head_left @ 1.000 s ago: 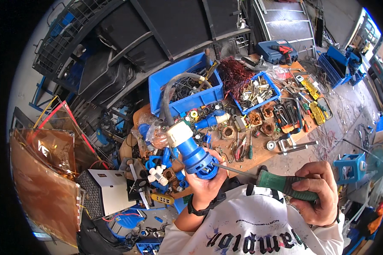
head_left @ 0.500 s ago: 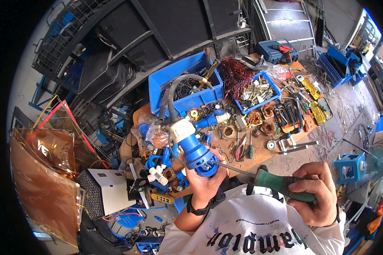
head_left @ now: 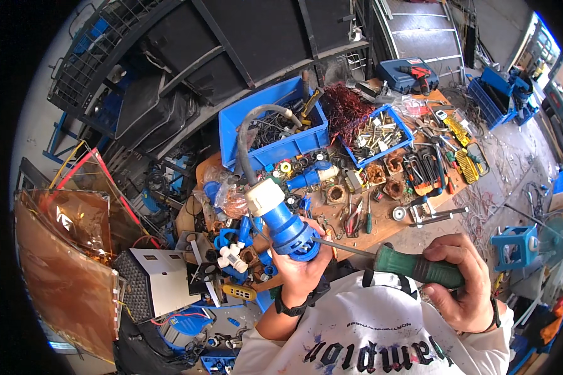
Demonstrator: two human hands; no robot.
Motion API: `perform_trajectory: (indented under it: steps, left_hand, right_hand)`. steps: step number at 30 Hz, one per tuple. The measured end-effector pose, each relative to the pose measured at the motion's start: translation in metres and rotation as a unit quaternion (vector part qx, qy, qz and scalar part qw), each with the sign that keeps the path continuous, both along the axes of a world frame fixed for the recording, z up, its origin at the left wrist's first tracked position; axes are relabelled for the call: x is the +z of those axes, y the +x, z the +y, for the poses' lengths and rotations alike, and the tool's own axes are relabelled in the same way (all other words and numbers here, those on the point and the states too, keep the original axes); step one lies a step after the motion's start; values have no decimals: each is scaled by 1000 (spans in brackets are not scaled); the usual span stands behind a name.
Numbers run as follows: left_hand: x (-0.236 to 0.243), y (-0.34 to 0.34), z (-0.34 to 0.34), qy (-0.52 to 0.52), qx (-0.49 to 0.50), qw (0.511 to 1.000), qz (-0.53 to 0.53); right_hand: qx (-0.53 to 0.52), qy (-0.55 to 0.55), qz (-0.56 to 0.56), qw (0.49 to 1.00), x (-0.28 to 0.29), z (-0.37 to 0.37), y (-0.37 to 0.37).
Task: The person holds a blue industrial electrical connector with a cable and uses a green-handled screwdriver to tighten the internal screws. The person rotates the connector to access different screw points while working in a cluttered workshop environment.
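left hand point(head_left: 302, 275): closed around the lower part of the blue plug connector point(head_left: 288, 228), holding it with the open end facing the body.
right hand point(head_left: 466, 284): holding the green-handled screwdriver point(head_left: 413, 265), fingers curled over the rear of its handle, thumb below.
blade: running leftward from the right hand to the plug's open end, beside the left hand; whether the tip sits in a screw is too small to tell.
cream collar point(head_left: 266, 197): on the plug, up and left of the left grip.
gray cable point(head_left: 244, 150): rising from the collar and arching over the large blue crate point(head_left: 281, 150), beyond the left hand.
workbench point(head_left: 381, 215): past both grips, with red-handled pliers point(head_left: 354, 219) lying above the screwdriver blade.
second blue connector point(head_left: 313, 177): on the bench, beyond the left grip.
shallow blue tray point(head_left: 381, 154): farther out beyond the blade, filled with metal fasteners point(head_left: 378, 134).
white cross-shaped fitting point(head_left: 231, 257): left of the left hand, among blue parts.
black wristband point(head_left: 291, 308): just below the left grip.
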State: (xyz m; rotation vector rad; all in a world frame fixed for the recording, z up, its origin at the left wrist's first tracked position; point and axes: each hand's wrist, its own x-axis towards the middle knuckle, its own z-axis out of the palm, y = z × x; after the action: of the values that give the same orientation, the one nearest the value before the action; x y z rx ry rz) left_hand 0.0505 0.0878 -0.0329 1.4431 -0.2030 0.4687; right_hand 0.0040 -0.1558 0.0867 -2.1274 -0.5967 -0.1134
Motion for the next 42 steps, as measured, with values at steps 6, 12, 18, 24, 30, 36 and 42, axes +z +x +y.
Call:
perform_trajectory:
  steps: [6, 12, 18, 24, 30, 36, 42]
  left_hand:
    - [-3, 2, 3, 35, 7, 999, -28]
    - [0, 0, 4, 55, 7, 998, -35]
    - [-15, -8, 9, 16, -14, 1000, 0]
    - [-19, -12, 10, 27, 8, 999, 25]
    - [-21, -15, 7, 20, 7, 999, 43]
    - [-17, -8, -2, 17, 10, 999, 41]
    - [-26, -2, -4, 53, 29, 997, 43]
  right_hand:
    - [-4, -6, 135, 991, 0, -2, -4]
    - [27, -3, 233, 972, 6, -4, 8]
    - [35, -40, 133, 990, -3, -2, 7]
    - [36, -96, 89, 991, -11, -4, 2]
    - [47, -83, 68, 993, -18, -6, 4]
    - [72, -33, 315, 946, -8, -7, 16]
    - [37, 147, 587, 796, -15, -7, 32]
